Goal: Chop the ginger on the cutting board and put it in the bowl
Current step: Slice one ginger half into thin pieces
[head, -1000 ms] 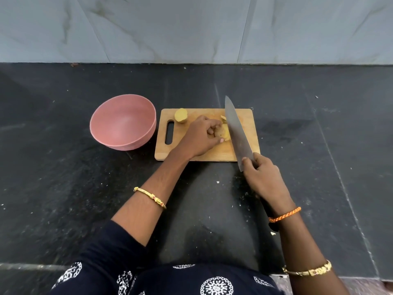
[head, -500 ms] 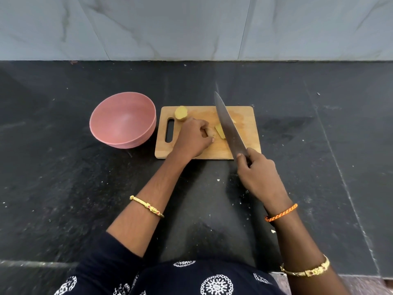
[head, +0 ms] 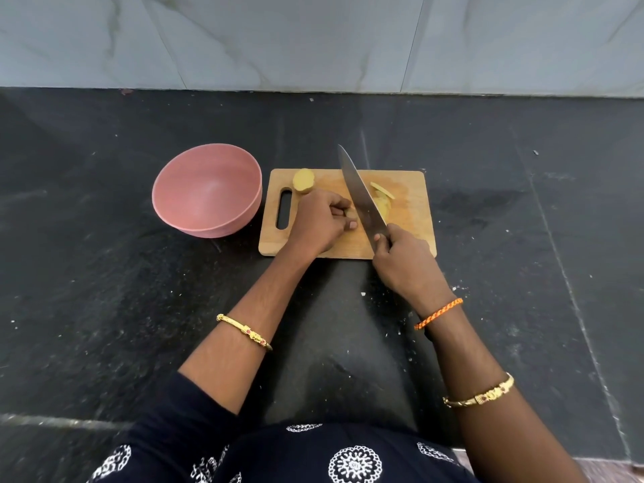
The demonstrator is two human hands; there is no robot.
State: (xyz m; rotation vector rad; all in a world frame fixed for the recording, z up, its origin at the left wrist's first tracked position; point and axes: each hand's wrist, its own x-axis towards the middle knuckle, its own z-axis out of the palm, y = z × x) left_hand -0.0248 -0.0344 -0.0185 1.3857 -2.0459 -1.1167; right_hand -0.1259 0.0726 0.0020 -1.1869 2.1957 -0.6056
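A wooden cutting board lies on the black counter, its handle slot to the left. My left hand is curled on the board; whether ginger is under its fingers is hidden. My right hand grips the handle of a large knife, whose blade slants across the board right beside my left fingers. Cut ginger slices lie just right of the blade. A separate ginger chunk sits at the board's far left corner. The pink bowl stands left of the board and looks empty.
The grey marble wall rises behind the black stone counter. Small white crumbs dot the counter near my right wrist. My dark patterned clothing fills the bottom of the view.
The knife and my right hand have shifted left across the board, from over the ginger to beside my left fingers. Slices now lie uncovered right of the blade. My left hand has drawn back slightly.
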